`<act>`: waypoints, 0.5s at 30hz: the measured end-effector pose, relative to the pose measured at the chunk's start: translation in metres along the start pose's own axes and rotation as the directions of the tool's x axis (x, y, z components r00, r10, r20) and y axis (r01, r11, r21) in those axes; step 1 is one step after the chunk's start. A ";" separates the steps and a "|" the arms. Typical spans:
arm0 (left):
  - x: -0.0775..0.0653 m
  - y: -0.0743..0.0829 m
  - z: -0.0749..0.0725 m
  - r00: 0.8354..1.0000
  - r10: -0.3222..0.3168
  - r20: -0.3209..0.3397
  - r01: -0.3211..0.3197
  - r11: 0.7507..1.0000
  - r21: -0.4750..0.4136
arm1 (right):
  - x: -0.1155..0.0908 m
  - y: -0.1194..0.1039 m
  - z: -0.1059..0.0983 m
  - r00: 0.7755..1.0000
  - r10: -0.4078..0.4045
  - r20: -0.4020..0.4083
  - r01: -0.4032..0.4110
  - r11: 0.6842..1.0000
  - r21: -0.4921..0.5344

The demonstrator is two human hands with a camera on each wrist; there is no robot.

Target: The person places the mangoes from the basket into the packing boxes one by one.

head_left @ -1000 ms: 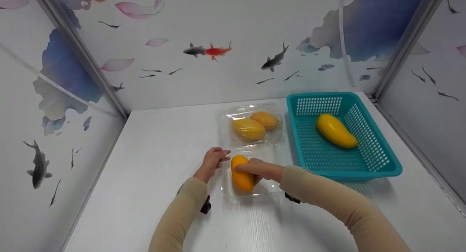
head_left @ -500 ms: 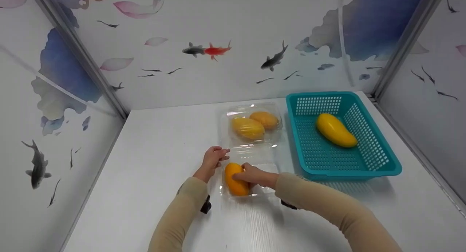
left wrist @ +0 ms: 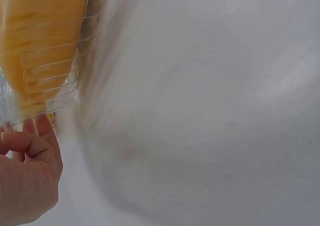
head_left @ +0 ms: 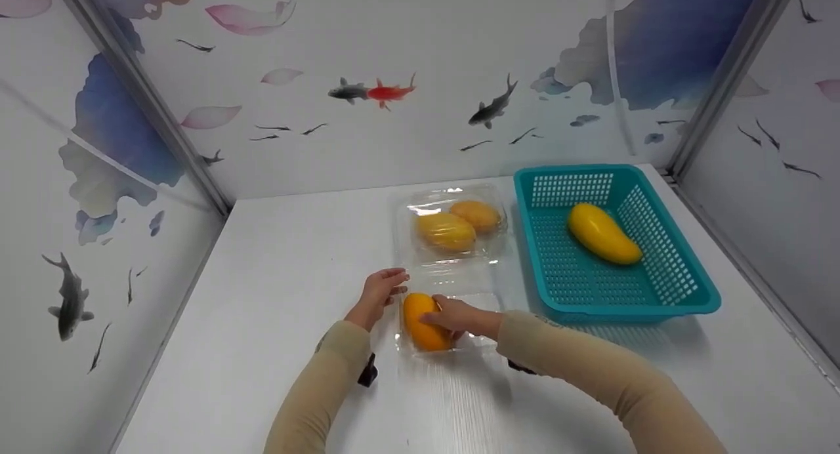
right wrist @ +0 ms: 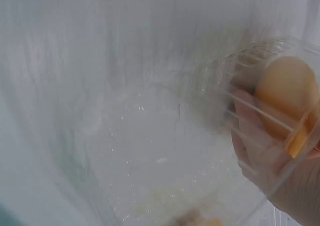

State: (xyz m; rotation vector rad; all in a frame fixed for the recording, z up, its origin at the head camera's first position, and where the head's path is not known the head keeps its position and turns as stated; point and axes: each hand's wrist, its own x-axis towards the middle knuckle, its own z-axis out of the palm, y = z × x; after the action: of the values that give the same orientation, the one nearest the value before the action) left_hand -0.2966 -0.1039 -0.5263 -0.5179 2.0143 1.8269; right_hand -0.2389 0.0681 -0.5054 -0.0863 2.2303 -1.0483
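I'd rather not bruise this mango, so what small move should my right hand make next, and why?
Probably just loosen the right hand and let the mango rest. It appears to sit low inside the near part of the clear plastic container, by its left side, and the left hand is beside that edge, where it could likely steady things.
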 end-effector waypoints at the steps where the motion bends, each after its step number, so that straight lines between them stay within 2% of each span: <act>1: 0.001 0.000 0.000 1.000 0.003 -0.005 -0.003 1.000 -0.006 | -0.001 -0.001 0.000 1.000 -0.006 0.002 0.006 1.000 -0.010; 6: 0.002 -0.003 0.002 1.000 0.025 -0.016 -0.025 1.000 -0.016 | -0.001 -0.005 -0.001 0.999 -0.046 -0.007 0.045 0.994 -0.097; 9: 0.001 -0.003 0.003 0.999 0.040 -0.021 -0.041 0.999 -0.022 | -0.001 -0.008 0.001 0.994 -0.107 -0.025 0.101 0.980 -0.169; 15: -0.002 -0.001 0.005 0.998 0.045 -0.040 -0.047 0.999 -0.029 | -0.011 -0.013 0.004 0.987 -0.159 -0.005 0.155 0.970 -0.186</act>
State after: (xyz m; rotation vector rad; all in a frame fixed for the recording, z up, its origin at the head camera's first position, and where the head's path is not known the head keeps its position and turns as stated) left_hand -0.2942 -0.0994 -0.5267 -0.5235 2.0436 1.8901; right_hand -0.2310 0.0595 -0.4922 -0.3401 2.3656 -0.9229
